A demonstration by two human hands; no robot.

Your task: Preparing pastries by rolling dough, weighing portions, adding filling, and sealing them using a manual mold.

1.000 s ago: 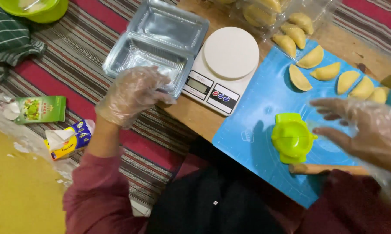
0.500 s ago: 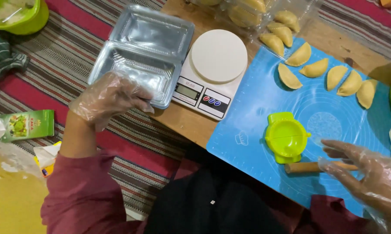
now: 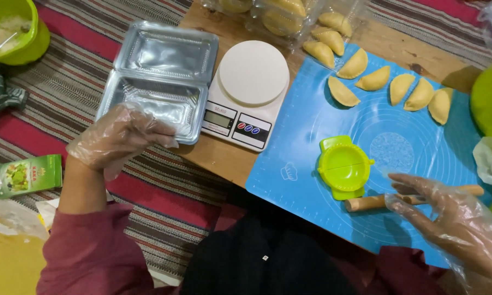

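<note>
Nearest us, our right hand (image 3: 448, 216) hovers with fingers spread over the wooden rolling pin (image 3: 409, 199) on the blue mat (image 3: 311, 213), touching or just above it; we cannot tell which. Just beside it lies the green dumpling press (image 3: 343, 165), open and empty. Our left hand (image 3: 117, 139), loosely curled in its clear glove, pinches the near edge of the open clear plastic container (image 3: 158, 76). We judge packing is in hand; next calls for bringing the container towards the folded dumplings (image 3: 390, 82) farther back.
</note>
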